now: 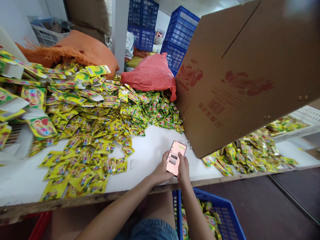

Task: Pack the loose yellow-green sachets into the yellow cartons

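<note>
A smartphone (175, 158) with a lit, pale pink screen is held upright near the table's front edge. My left hand (162, 170) wraps round its left side and back; those fingers are partly hidden. From the right, my right hand (184, 169) grips the lower side, its thumb over the screen. The screen shows what looks like a chat with a grey picture, too small to read. To the left of my hands lie many small yellow candy packets (85, 173) on the white tabletop (147, 150).
A large cardboard box (225, 86) stands tilted on the right, with more packets (247, 156) beyond it. Orange (90, 46) and red sacks (152, 71) spill packets behind. Flat cartons (42, 126) pile at left. A blue crate (225, 210) sits below the table edge.
</note>
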A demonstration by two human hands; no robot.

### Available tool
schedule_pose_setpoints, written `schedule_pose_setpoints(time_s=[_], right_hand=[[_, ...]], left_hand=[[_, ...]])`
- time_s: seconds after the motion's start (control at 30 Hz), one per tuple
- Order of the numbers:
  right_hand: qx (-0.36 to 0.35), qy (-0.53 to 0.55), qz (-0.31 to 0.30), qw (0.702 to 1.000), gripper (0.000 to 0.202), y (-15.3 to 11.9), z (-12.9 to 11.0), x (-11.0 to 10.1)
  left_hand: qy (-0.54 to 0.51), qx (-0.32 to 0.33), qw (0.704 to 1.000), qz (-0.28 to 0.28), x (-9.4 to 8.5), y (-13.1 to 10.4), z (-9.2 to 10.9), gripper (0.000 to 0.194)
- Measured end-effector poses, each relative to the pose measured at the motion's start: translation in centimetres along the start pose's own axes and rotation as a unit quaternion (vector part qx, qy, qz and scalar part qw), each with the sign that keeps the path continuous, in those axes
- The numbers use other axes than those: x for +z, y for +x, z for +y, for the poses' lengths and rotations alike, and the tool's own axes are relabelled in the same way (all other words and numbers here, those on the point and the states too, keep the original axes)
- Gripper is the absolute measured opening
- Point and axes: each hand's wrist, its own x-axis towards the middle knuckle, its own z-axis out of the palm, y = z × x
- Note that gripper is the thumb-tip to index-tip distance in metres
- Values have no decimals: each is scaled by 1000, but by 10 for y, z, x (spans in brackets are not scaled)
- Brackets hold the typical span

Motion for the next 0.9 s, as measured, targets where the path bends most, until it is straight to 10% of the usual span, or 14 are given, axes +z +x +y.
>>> schedule_pose_setpoints(time_s=[0.9], right_hand=[[-4, 0, 2, 1000, 34, -1, 1, 0]], left_hand=[[15, 15, 1000, -12, -1, 0, -1, 98]])
